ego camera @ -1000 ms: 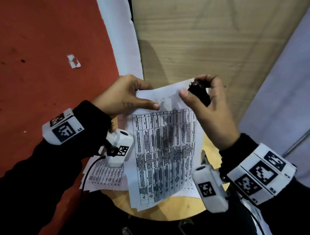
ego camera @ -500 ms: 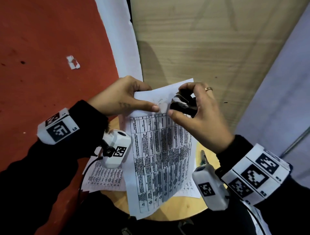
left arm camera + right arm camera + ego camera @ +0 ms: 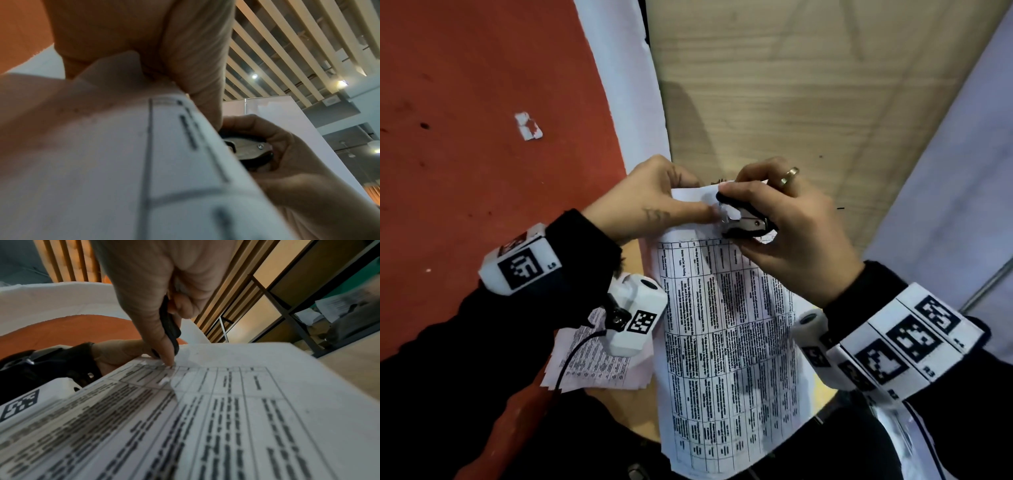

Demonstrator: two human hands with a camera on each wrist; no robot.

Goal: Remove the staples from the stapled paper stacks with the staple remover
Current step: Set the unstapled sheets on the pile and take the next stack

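A stapled paper stack (image 3: 726,349) printed with a table is held up in front of me over a small round wooden table (image 3: 633,407). My left hand (image 3: 654,202) pinches its top left corner, thumb on the front. My right hand (image 3: 784,226) grips a black and metal staple remover (image 3: 743,221), its claws pressed onto the top corner beside the left thumb. The left wrist view shows the remover (image 3: 248,149) behind the sheet (image 3: 123,162). In the right wrist view the remover (image 3: 169,326) meets the paper (image 3: 205,418). The staple itself is hidden.
A second pile of printed sheets (image 3: 595,363) lies on the round table under my left wrist. Red floor (image 3: 465,137) with a paper scrap (image 3: 528,126) is to the left. A wooden panel (image 3: 791,85) stands ahead and a white partition (image 3: 962,171) at right.
My right hand has brought the staple remover down and left from the sheet's top right edge to the top corner by the left thumb, where its claws now bite. The left hand keeps its pinch.
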